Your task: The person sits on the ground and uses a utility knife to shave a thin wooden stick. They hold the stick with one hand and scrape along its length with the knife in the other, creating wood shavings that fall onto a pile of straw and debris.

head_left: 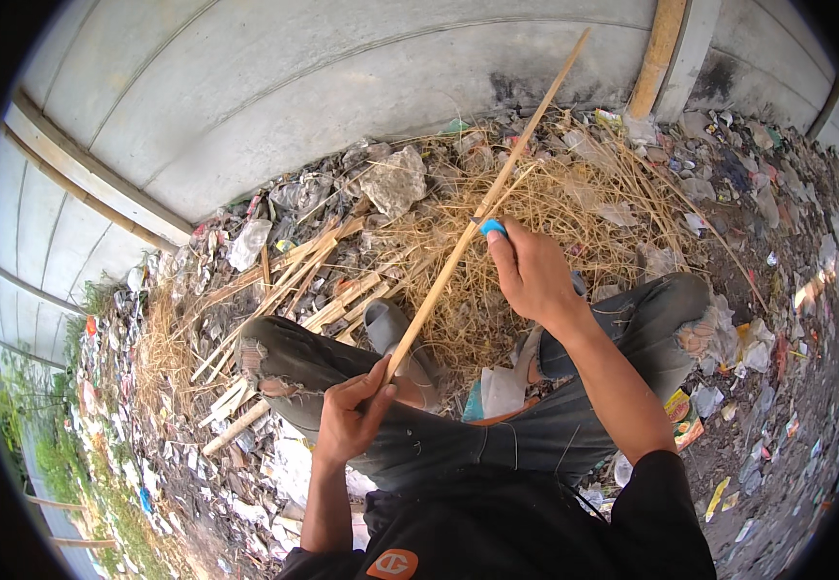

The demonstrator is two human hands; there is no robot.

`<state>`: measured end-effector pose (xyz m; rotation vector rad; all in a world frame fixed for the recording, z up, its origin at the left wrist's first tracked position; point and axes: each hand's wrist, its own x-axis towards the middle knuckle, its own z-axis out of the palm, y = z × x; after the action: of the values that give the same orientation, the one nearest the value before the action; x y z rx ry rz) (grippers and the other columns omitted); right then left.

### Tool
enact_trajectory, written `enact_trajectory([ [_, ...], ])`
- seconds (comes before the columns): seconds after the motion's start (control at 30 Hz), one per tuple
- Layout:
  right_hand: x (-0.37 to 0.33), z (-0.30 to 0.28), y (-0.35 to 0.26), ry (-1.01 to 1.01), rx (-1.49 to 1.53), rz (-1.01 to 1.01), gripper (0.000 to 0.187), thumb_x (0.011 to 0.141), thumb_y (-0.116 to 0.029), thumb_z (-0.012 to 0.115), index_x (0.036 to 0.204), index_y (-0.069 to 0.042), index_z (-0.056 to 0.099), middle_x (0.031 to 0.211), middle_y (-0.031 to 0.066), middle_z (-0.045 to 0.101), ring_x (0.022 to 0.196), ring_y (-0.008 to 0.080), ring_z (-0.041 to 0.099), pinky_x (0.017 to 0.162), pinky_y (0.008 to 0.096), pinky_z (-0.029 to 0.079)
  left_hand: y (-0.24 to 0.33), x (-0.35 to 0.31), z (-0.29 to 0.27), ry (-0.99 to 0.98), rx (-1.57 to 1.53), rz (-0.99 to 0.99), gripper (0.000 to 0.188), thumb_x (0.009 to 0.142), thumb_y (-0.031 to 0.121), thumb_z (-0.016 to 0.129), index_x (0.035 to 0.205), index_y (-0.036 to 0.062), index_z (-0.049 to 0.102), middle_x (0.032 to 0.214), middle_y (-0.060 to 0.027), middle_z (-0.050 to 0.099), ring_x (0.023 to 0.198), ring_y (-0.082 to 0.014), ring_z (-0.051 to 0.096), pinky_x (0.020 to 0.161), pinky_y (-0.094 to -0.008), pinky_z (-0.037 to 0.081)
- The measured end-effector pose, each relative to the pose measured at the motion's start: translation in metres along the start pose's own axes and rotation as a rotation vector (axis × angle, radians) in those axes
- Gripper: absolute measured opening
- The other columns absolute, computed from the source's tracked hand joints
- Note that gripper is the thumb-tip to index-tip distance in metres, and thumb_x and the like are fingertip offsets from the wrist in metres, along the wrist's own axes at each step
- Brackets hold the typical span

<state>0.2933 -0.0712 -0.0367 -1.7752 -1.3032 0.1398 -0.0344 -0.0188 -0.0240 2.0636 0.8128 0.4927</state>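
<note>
Beyond right hand (pixel 535 275), free strip end (pixel 564 72)

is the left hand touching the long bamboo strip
Touching: the head view shows the left hand with fingers and thumb closed on the near end of the long bamboo strip.

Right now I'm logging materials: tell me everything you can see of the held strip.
The strip is long, narrow, straight and pale tan, apparently split bamboo or wood. It slants away and rightward over the straw from the left hand, closed around its near end. A blue tool in the right hand seems to touch it midway. Whether its far end touches the wall is unclear.
</note>
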Motion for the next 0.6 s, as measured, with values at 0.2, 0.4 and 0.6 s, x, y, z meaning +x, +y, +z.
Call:
enact_trajectory([
  [0.2,-0.029,0.026,-0.022,-0.244,-0.083,-0.014,0.050,0.112,-0.041,0.046,0.086,-0.003,0.065,0.061,0.0196,0.063,0.058,0.0429,0.066,0.055,0.0518,0.051,0.000,0.010,0.004,0.010,0.017,0.033,0.040,0.097,0.004,0.072,0.136,-0.0066,0.066,0.084,-0.0140,0.069,0.070,-0.0146,0.062,0.068,-0.0292,0.050],
  [0.4,0.005,0.015,-0.014,-0.093,-0.034,0.066,0.053,0.113,-0.045,0.043,0.093,-0.004,0.070,0.061,0.0195,0.064,0.058,0.0427,0.066,0.054,0.0523,0.051,-0.001,0.011,0.000,0.008,0.019,-0.008,0.041,0.098,0.004,0.072,0.137,-0.0063,0.066,0.084,-0.0133,0.068,0.071,-0.0128,0.061,0.067,-0.0282,0.049],
  [0.6,-0.041,0.056,-0.028,-0.104,-0.002,-0.202,0.048,0.113,-0.042,0.048,0.089,-0.004,0.068,0.052,0.0115,0.053,0.044,0.0332,0.057,0.046,0.0460,0.044,-0.003,0.031,0.011,0.021,-0.082,-0.076,0.042,0.099,0.008,0.072,0.139,-0.0054,0.065,0.081,-0.0072,0.064,0.073,-0.0073,0.055,0.067,-0.0250,0.047],
])
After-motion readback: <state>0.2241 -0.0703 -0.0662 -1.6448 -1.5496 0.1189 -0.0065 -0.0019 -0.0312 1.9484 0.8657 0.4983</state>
